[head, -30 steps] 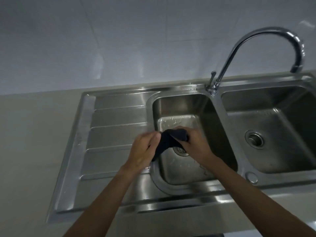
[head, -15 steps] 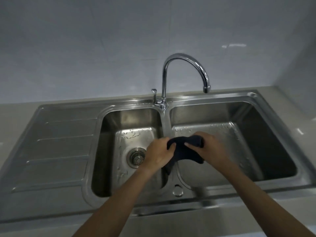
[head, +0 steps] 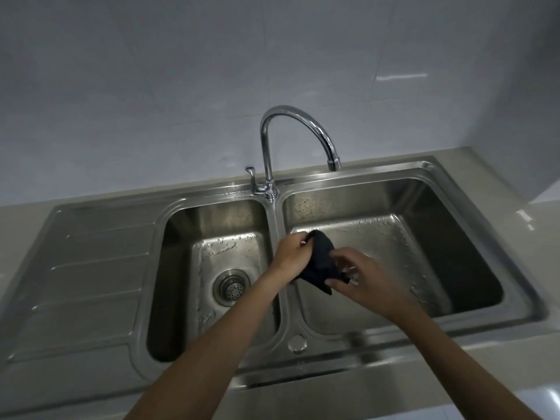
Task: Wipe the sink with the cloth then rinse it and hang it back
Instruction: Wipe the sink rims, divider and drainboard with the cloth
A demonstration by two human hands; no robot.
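1. Since 0.5 s ago: hands were level side by side. Now the left hand [head: 292, 253] is farther back, the right hand [head: 360, 277] nearer the body, w/ the cloth [head: 319, 262] slanting btwn them.
2. Left hand: fingers curled round cloth's upper end, gripping it.
3. Right hand: thumb & fingers pinch cloth's lower end.
4. Cloth: dark, bunched, held btwn both hands, w/ the right bowl [head: 394, 237] of the sink [head: 91, 253] below it.
5. Faucet [head: 266, 147] beyond the hands; strainer [head: 231, 287] just left of left wrist, in left bowl [head: 212, 219].
6. Droplets on bowl floors round the hands.
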